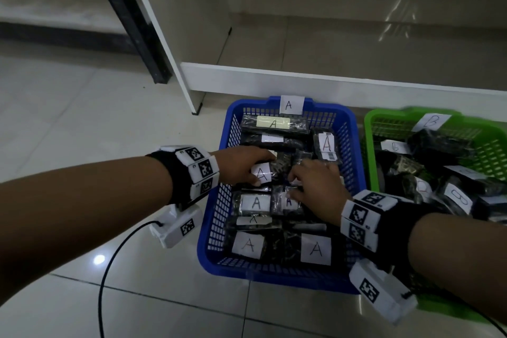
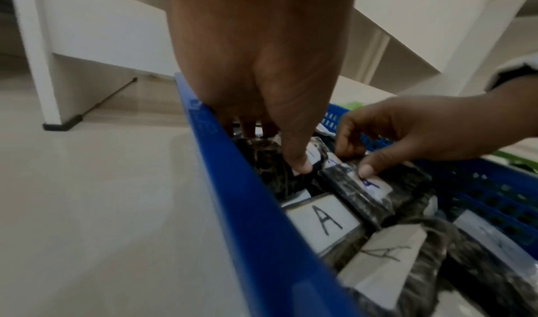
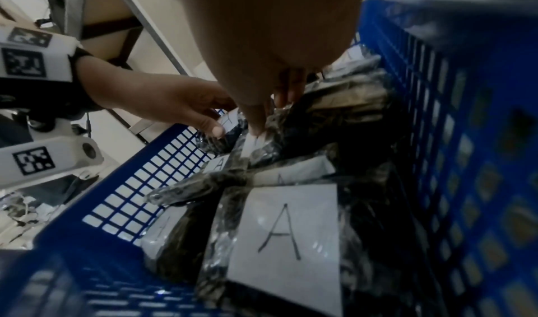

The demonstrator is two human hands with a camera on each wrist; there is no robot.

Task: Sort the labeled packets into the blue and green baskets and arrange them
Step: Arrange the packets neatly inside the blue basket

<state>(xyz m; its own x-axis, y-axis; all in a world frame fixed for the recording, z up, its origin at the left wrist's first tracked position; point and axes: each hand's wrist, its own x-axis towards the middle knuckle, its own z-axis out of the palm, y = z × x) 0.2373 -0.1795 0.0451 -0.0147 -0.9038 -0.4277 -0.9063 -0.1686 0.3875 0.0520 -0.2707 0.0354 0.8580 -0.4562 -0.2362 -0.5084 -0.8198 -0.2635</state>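
The blue basket [image 1: 210, 230], tagged A, is packed with several dark packets with white A labels. My left hand [image 1: 247, 167] reaches in from the left and grips one A packet [image 1: 263, 173], thumb on its label and fingers over its far edge. My right hand [image 1: 310, 181] holds the neighbouring A packet [image 1: 288, 203], thumb pressed on its label. The left wrist view shows both thumbs on their packets [image 2: 372, 191] just inside the basket rim [image 2: 247, 207]. The green basket [image 1: 370, 145], tagged B, stands to the right with several B packets piled loosely.
A white shelf unit [image 1: 301, 77] runs just behind both baskets, with a black post [image 1: 131, 22] to its left. A black cable [image 1: 109, 269] loops over the tiled floor left of the blue basket. Bare tiles lie to the left and front.
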